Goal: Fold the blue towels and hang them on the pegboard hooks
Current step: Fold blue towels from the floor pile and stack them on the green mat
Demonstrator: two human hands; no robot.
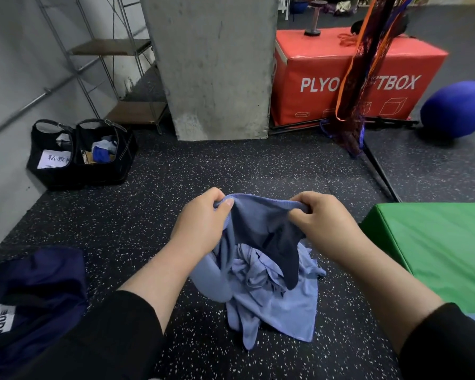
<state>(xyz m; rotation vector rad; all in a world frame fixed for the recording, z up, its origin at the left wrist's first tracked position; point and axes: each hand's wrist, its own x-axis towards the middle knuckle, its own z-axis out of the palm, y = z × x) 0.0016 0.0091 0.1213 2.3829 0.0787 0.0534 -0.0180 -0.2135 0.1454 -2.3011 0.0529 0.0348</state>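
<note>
My left hand [203,218] and right hand [317,218] each pinch the top hem of a blue towel [261,215], fingers curled tight on it, above the crumpled towel pile [274,297] on the speckled floor [148,215]. The cloth looks light, limp and unslippery; I judge the corners the best hold. The green mat [436,250] crowds my right; ahead, open floor reaches the concrete pillar [217,64].

Soft matt cloth towel [272,292], speckled rubbery floor [154,215], rough concrete pillar [214,64]
</note>
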